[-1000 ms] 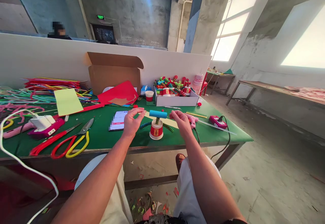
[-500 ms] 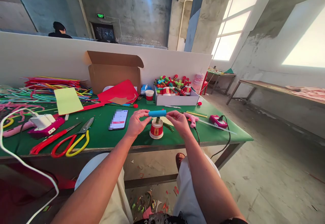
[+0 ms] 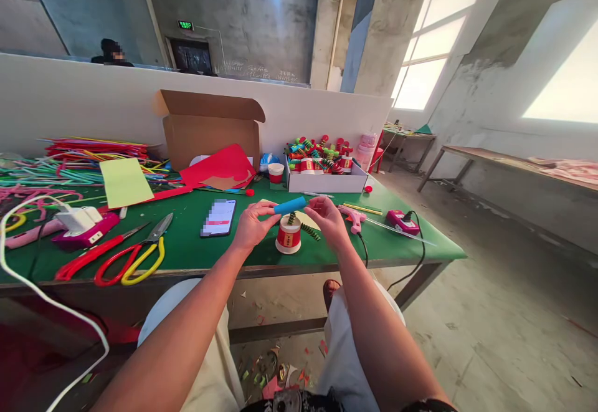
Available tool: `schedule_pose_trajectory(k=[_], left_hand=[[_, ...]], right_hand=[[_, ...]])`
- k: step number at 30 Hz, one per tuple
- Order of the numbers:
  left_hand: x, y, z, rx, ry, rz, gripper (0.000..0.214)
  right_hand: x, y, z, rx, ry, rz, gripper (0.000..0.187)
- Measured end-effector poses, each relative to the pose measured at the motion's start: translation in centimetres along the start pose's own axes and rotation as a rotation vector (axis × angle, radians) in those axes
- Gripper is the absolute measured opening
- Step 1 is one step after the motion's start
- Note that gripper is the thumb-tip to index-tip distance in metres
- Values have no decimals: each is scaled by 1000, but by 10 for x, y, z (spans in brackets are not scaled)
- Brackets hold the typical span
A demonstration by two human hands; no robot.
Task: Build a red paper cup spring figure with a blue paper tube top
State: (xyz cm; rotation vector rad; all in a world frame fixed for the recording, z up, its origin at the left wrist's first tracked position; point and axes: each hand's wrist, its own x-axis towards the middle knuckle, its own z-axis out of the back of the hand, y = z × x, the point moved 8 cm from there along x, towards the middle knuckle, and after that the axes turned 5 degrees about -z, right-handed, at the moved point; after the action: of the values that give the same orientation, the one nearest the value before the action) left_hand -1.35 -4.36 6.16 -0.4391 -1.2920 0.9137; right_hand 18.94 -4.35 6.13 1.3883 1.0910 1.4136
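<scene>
A blue tube, apparently rolled paper (image 3: 290, 205), is held just above an upside-down paper cup (image 3: 288, 237) with a red band. My left hand (image 3: 251, 225) pinches its left end between thumb and fingers. At the right end, slightly raised, the fingertips of my right hand (image 3: 327, 217) are closed on the tube's edge. A dark green folded-paper spring (image 3: 292, 218) stands on the cup beneath the tube; whether they touch I cannot tell. Another such spring (image 3: 310, 232) sticks out from the cup's right side. Behind the cup, a pale yellow sheet (image 3: 314, 220) is partly hidden.
Scissors (image 3: 159, 230), red-handled pliers-like cutters (image 3: 88, 258) and a phone (image 3: 218, 219) lie to the left. A pink glue gun (image 3: 354, 217) with its cord lies right. Behind stand a white box of finished-looking figures (image 3: 327, 182) and a cardboard box (image 3: 212, 128).
The blue tube has gone from level to tilted, its right end now higher. My right hand has shifted slightly up at that end; my left hand stays almost in place.
</scene>
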Motion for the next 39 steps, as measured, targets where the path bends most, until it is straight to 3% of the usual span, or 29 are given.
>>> schedule_pose_trajectory(k=[3, 7, 10, 13, 16, 19, 22, 39], left_hand=[[1, 3, 3, -13, -14, 41, 9], [2, 3, 6, -30, 16, 55, 14], [3, 1, 11, -32, 31, 77, 21], [6, -3, 26, 12, -59, 97, 25], [14, -21, 34, 108, -104, -24, 23], [20, -35, 17, 183, 86, -126, 26], [19, -32, 2, 204, 228, -108, 24], [7, -23, -4, -17, 177, -52, 23]], right_hand=[[-1, -15, -12, 24, 100, -129, 42], [-2, -24, -29, -18, 179, -167, 42], [-2, -27, -36, 4, 187, -194, 40], [-1, -27, -37, -27, 173, -190, 35], [0, -23, -35, -115, 140, -135, 28], [2, -17, -34, -199, 138, -52, 20], [1, -12, -34, -255, 143, 5, 18], [-1, -13, -35, -248, 119, 1, 17]])
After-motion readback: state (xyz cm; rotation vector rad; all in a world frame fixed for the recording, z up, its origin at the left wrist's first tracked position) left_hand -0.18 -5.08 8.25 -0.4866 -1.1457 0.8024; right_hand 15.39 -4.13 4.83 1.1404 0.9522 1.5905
